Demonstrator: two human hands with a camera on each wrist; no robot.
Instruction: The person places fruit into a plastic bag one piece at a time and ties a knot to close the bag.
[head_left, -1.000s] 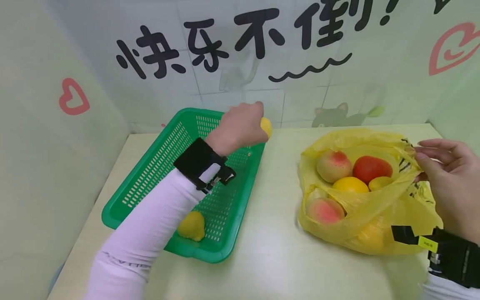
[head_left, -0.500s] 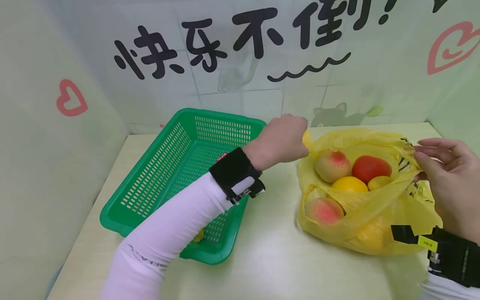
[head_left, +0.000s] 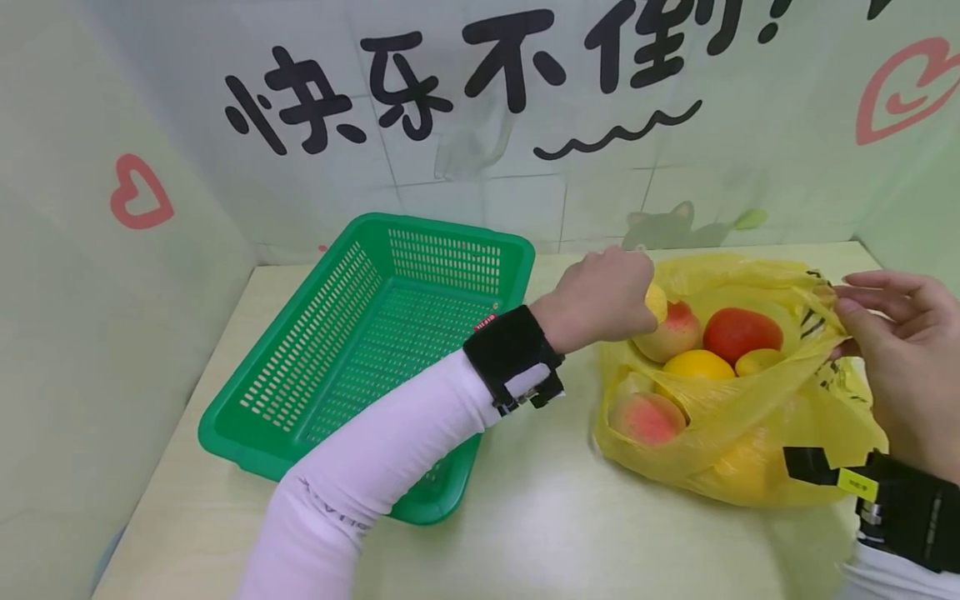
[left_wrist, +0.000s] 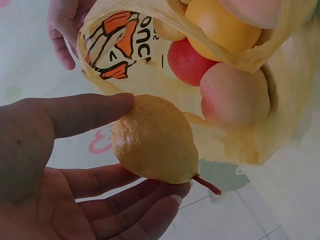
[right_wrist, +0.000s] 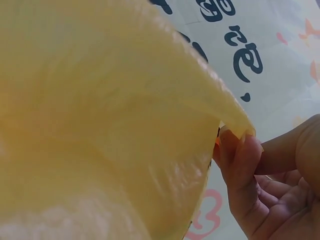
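Note:
My left hand [head_left: 603, 298] holds a yellow pear [left_wrist: 157, 142] with a brown stem, pinched between thumb and fingertips. It hovers at the left rim of a thin yellow plastic bag [head_left: 817, 429]. The right hand [head_left: 907, 358] pinches the bag's upper right edge between thumb and fingers, and the bag's mouth gapes. Inside lie a peach [head_left: 648, 418] at the front, another peach [head_left: 675, 333] behind it, a red fruit [head_left: 742, 335], an orange [head_left: 699, 365] and a small yellow fruit [head_left: 759, 362]. Lower contents show only dimly through the plastic.
A green slotted plastic basket [head_left: 450, 231] stands on the pale table [head_left: 555, 508] to the left, under my left forearm [head_left: 405, 417]. The forearm covers its near part. A wall [head_left: 480, 200] with black lettering closes off the back.
The left hand has carried the pear rightward from above the basket to the bag's mouth. The right hand keeps its hold on the bag edge. The fruit at the basket's near end is now hidden.

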